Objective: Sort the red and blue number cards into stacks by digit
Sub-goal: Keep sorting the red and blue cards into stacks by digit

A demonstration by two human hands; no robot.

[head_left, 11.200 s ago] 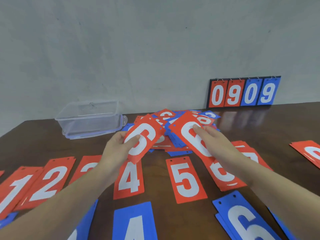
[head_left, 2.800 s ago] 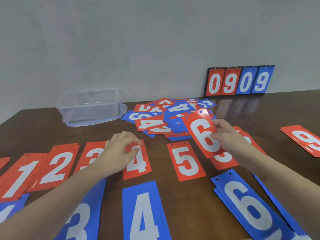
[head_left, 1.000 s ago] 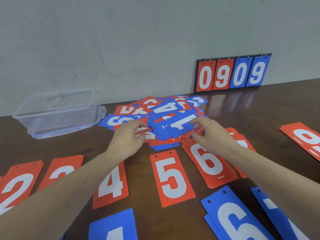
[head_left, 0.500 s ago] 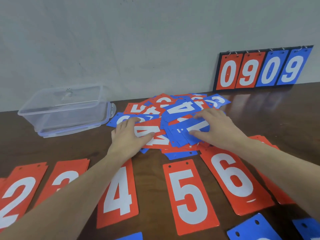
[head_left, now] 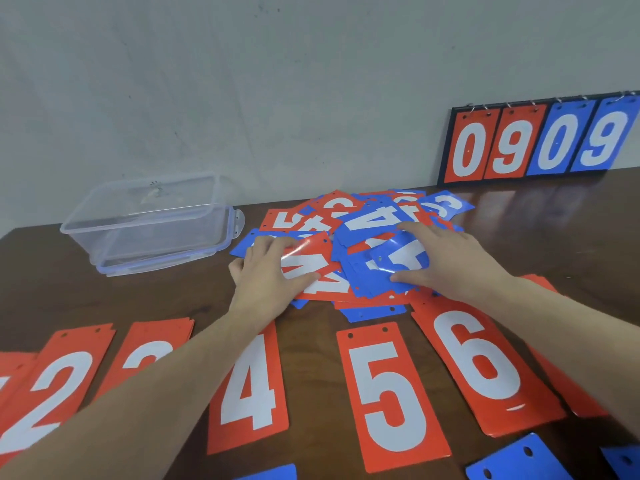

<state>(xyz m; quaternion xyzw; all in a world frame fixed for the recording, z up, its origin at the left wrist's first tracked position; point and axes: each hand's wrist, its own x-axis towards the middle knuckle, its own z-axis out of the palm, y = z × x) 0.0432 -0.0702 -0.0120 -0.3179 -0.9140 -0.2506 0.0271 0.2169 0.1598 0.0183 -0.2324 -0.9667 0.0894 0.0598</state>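
Head view: since half a second ago the left hand (head_left: 268, 271) has lifted a red card (head_left: 306, 261) by its edge, while the right hand (head_left: 446, 263) pinches a blue 1 card (head_left: 398, 258) atop the unsorted pile (head_left: 363, 216) mid-desk (head_left: 571, 237); five red stacks line the near edge.

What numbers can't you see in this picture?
- Head view: the red 3 card is half hidden by the left arm.
- The blue cards at the bottom edge are cut off, digits unseen.
- Cards deep in the pile are buried under others and both hands.
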